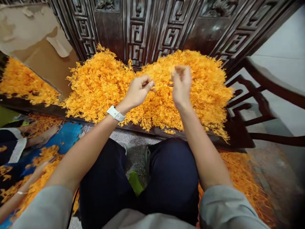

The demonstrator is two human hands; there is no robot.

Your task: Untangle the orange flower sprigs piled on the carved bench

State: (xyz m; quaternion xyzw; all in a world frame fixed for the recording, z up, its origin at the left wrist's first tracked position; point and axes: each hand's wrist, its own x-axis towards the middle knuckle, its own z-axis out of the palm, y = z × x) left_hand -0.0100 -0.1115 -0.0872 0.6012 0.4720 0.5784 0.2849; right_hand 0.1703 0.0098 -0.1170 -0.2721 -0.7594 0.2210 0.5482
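Sprigs of orange colour are heaped in a wide pile on a dark bench. The pile is spread from 10 to 2 o'clock against the carved back. Both hands are raised just above the middle of the pile, near each other but apart.

The left hand, at 11 o'clock from the knees, is closed, with the thumb pressed to the fingertips in a pinch. What is pinched cannot be told. A white watch is worn on its wrist.

The right hand, at 3 o'clock of the left one, is blurred. Its fingers are bunched upward, and it cannot be told whether a sprig is held.

More sprigs are scattered on the floor at 4 o'clock and on a blue mat at 8 o'clock, where a co-worker's hand is laid among them. Cardboard is leaned at 10 o'clock, beside the pile.
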